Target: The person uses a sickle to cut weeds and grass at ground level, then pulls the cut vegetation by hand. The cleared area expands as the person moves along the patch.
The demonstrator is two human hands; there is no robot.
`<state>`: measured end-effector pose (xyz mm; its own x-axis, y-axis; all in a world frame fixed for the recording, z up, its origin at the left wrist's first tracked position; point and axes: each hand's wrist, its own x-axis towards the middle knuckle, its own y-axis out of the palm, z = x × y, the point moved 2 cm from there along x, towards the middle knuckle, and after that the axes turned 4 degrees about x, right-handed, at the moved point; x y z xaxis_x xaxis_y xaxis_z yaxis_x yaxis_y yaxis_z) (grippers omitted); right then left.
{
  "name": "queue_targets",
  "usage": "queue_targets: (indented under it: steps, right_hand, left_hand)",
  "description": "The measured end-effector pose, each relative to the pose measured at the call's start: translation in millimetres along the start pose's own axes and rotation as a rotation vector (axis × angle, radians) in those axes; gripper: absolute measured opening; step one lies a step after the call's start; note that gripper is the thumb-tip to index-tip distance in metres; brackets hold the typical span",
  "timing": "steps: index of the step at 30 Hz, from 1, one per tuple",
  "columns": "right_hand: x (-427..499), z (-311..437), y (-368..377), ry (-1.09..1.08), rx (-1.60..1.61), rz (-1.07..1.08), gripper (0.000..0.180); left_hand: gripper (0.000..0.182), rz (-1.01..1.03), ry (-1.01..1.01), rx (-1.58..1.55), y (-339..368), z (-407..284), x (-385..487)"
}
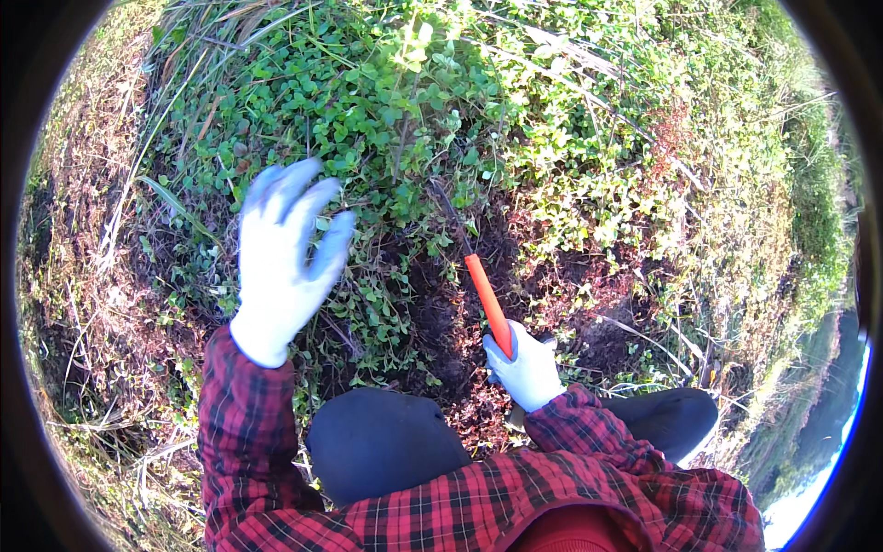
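My left hand (283, 262), in a white work glove with grey-coated fingers, hovers over the low plants with its fingers spread and nothing in them. Its fingertips are blurred. In a matching glove, my right hand (526, 366) grips the orange handle (488, 297) of a hand tool. A narrow dark metal blade (452, 215) runs forward from that handle into the edge of the leafy green ground cover (372, 103); leaves and stems partly hide its tip, so its full shape cannot be told.
Dark soil with reddish plant bits (441, 331) lies between the leaves and my knees. My bent left knee (386, 441) is close below it, my other leg (662, 417) to the right. Dry stalks (607, 103) cross the greenery, and long grass blades (179, 103) arch at upper left.
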<state>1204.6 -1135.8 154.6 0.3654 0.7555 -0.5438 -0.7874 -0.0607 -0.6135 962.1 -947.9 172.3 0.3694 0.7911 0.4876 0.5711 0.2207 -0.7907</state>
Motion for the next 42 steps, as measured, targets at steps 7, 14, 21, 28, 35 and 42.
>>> queue_targets:
  steps: [7, 14, 21, 28, 35, 42]
  right_hand:
    - [-7, 8, -24, 0.287, 0.849, 0.174, 0.029]
    - [-51, 5, -48, 0.197, 0.821, 0.080, 0.023]
    - [14, 20, -81, 0.068, 0.600, -0.029, 0.026]
    - [96, 3, -35, 0.135, 0.180, 0.002, 0.030]
    - [-60, -81, -58, 0.346, 0.531, 0.019, 0.018]
    - [83, 6, -29, 0.252, 0.556, 0.198, 0.031]
  left_hand:
    - [0.055, 0.772, -0.187, -0.327, 160, -23, 102]
    - [0.040, 0.364, 0.075, 0.013, 170, 8, 44]
    - [0.082, 0.573, 0.336, 0.583, 186, -10, 28]
    - [0.008, 0.485, 0.294, 0.568, 191, -10, 37]
    - [0.016, 0.410, 0.345, 0.407, 177, 0, 13]
    - [0.011, 0.390, 0.359, 0.427, 191, 6, 12]
